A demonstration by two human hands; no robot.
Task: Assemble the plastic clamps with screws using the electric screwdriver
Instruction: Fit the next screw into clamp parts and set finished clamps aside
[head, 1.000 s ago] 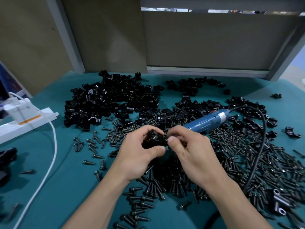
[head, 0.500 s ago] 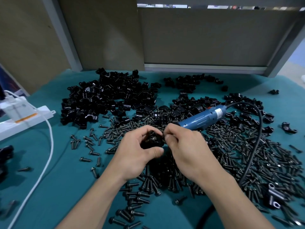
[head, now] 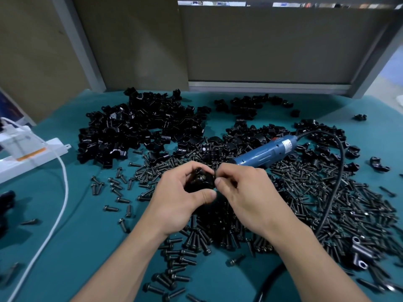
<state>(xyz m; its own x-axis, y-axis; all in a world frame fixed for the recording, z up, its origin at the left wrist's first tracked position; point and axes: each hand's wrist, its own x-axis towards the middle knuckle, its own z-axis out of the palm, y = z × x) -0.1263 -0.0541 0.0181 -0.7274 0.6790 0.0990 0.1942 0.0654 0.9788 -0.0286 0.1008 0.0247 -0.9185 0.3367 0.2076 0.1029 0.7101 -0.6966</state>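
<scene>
- Plain teal: table cover point(head: 87, 247) under both hands.
- Glossy black, small dull-silver glint at its middle: clamp point(head: 201, 182) in the left hand point(head: 181, 201).
- Near black: screw point(head: 215, 173) pinched at the right hand point(head: 242, 192).
- Glossy black with pale highlights: loose clamps point(head: 139, 131) beyond the left hand.
- Grey-black with metallic sheen: loose screws point(head: 327, 203) around and right of the right hand.
- Blue with a white printed label: screwdriver point(head: 265, 153) just beyond the right hand; black cord point(head: 337, 182) to its right.
- White with an orange stripe: power strip point(head: 56, 147) far left of the left hand; white cable point(head: 65, 186) beside it.
- Olive-brown panels point(head: 135, 40), grey frame point(head: 83, 51), beyond both hands.
</scene>
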